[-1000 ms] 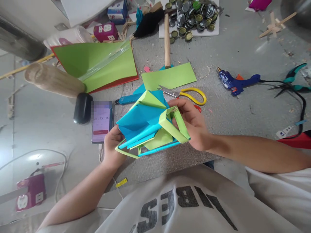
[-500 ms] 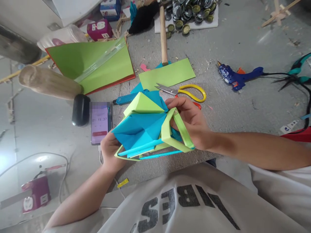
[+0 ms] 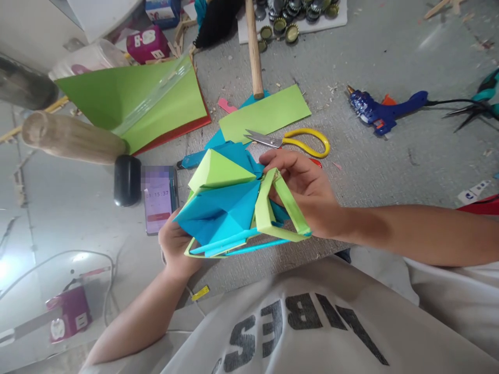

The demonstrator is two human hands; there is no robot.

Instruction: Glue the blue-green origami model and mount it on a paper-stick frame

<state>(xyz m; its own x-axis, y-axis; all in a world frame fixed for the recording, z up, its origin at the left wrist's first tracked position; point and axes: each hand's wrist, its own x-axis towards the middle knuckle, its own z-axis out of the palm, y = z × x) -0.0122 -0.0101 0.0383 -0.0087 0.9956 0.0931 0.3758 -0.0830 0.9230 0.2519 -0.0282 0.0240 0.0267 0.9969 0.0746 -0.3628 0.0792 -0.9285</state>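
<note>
On littered grey tabletop [image 3: 374, 62] | scissors [image 3: 277, 142], phone [image 3: 159, 201] | left fingers [image 3: 172, 224], right fingers [image 3: 287, 159] clamped on papercraft [image 3: 222, 210]

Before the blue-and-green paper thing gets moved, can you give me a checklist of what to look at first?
1. Left hand holding the folded paper piece: ok, at its left end.
2. Right hand holding it too: ok, at its right end.
3. Scissors closed: not ok, the blades are parted.
4. Glue gun apart from both hands: ok, it lies off to the right.
5. Glue gun cool: cannot tell.
6. Paper piece's underside sound: cannot tell, it's hidden.
</note>
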